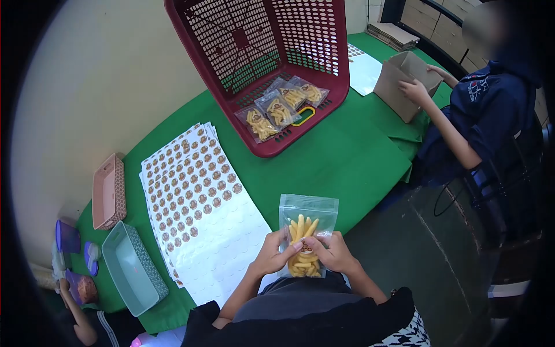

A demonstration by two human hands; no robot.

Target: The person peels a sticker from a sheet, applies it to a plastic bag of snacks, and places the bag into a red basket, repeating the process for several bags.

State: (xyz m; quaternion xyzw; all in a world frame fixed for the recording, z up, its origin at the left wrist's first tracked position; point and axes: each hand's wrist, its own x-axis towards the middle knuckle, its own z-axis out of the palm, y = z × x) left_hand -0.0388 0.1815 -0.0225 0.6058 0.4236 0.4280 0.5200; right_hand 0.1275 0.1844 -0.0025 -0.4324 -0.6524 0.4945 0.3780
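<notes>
A clear plastic pouch [309,206] of yellow stick-shaped snacks is held upright near my lap. My left hand [274,253] grips its left side, and my right hand [335,254] grips its right side. Both thumbs press on a round brown-and-white sticker [306,247] on the pouch front. To the left, sheets of round stickers [191,179] lie stacked on the green tablecloth [260,179]; the lower part of the top sheet has bare circles. Several filled pouches [277,111] rest in a red perforated basket [263,147] beyond my hands.
At the right, a person [491,110] holds a cardboard box [399,87]. A teal tray [130,269], a pink tray [107,194] and purple containers [68,237] line the left edge. Another person's arm [78,315] shows at lower left. Flat cardboard [393,36] lies at the back.
</notes>
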